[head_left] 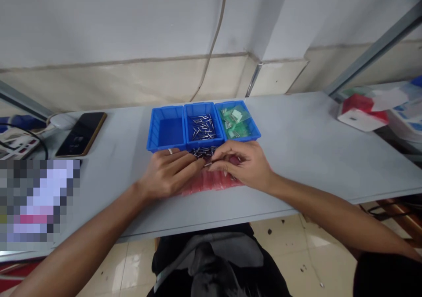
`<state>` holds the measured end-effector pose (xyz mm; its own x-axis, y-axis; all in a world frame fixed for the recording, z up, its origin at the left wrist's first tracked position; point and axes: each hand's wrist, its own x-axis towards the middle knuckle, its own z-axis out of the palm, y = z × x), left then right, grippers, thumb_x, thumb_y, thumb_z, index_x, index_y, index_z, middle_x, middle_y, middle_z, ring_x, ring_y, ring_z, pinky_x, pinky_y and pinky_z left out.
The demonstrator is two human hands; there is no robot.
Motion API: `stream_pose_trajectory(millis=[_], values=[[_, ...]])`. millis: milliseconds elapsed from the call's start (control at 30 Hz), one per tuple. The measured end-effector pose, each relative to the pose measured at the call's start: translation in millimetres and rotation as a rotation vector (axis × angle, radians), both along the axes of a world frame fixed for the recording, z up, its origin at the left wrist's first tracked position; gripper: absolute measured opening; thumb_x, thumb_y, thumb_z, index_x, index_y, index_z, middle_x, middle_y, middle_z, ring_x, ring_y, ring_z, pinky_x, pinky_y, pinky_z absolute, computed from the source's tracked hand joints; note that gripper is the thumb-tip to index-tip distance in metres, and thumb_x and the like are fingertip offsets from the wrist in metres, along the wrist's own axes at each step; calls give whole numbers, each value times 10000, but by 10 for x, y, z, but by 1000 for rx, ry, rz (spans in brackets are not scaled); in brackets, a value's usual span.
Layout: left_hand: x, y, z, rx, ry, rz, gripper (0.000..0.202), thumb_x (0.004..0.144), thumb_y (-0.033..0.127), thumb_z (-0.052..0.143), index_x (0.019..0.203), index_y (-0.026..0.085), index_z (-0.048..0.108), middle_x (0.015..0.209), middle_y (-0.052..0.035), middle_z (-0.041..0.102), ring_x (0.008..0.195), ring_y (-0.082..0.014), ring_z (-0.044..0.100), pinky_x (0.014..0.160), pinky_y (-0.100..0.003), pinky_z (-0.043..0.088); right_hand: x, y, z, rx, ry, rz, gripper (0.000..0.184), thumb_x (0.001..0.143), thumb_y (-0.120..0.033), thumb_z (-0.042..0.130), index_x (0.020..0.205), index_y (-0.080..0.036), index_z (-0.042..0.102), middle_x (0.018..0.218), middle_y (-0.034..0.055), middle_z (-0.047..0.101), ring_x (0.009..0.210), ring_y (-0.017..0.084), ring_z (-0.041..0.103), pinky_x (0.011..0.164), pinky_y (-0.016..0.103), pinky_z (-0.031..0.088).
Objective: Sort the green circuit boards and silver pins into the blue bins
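Three blue plastic bins stand side by side on the pale grey table [296,156]. The left bin [166,128] shows only its bare floor, the middle bin [201,112] holds several short metal pins, and the right bin [237,111] holds green and clear small bags. My right hand [240,165] pinches a thin metal pin [207,164] at its fingertips. My left hand [168,174], with a ring on one finger, reaches towards it, its fingers close to a small heap of metal pins [202,152]. Pink plastic bags [207,182] lie under both hands.
A black phone [81,134], a white computer mouse [62,121] and a power strip [18,143] sit at the table's left. A red and white box [362,112] and papers lie at the far right. A pale wall runs behind the table.
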<state>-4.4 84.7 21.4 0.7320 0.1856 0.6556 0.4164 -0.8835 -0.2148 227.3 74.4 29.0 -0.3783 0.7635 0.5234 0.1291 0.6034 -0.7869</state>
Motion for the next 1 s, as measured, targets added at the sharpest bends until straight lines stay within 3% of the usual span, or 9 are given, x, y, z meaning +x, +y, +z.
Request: stream_pose_trajectory(millis=[100, 233, 433, 533, 833, 1000], values=[[-49, 31, 13, 42, -57, 50, 136, 881, 193, 673, 1003, 165, 620, 782, 3, 691, 640, -121, 660, 564, -257, 456, 4, 6, 12, -9, 48, -10, 90, 830, -228, 774, 902, -190, 735, 814, 11, 746, 567, 82, 631, 520, 213, 541], [-77, 49, 11, 58, -70, 107, 126, 867, 222, 693, 964, 177, 628, 768, 16, 693, 598, -110, 630, 541, -261, 435, 18, 22, 20, -130, 175, 22, 85, 856, -195, 736, 940, -198, 748, 911, 26, 731, 580, 87, 646, 489, 223, 579], [-60, 56, -1, 44, -118, 121, 185, 873, 224, 689, 1017, 164, 589, 726, 17, 678, 574, -102, 608, 538, -259, 418, 17, 31, 29, -118, 180, 22, 118, 842, -143, 740, 937, -209, 759, 899, 20, 727, 620, 88, 652, 491, 205, 579], [-56, 50, 16, 28, -95, 107, 80, 898, 190, 636, 948, 177, 575, 731, 22, 674, 582, -97, 601, 540, -263, 402, 9, 23, 22, -123, 190, 43, 138, 837, -131, 742, 946, -214, 760, 905, 17, 724, 574, 78, 636, 472, 212, 564], [-33, 33, 28, -6, -90, 78, 57, 901, 174, 625, 915, 169, 570, 734, 26, 658, 593, -93, 577, 558, -260, 409, 10, 17, 21, -244, 235, 25, 94, 819, -184, 772, 909, -207, 757, 835, 5, 723, 562, 76, 609, 473, 202, 528], [-42, 39, 7, -19, -123, 106, 45, 894, 165, 611, 872, 174, 572, 739, 28, 661, 585, -99, 569, 543, -276, 371, 30, 72, 17, -298, 178, -116, 91, 823, -241, 776, 897, -189, 765, 821, 8, 742, 545, 56, 573, 471, 180, 488]])
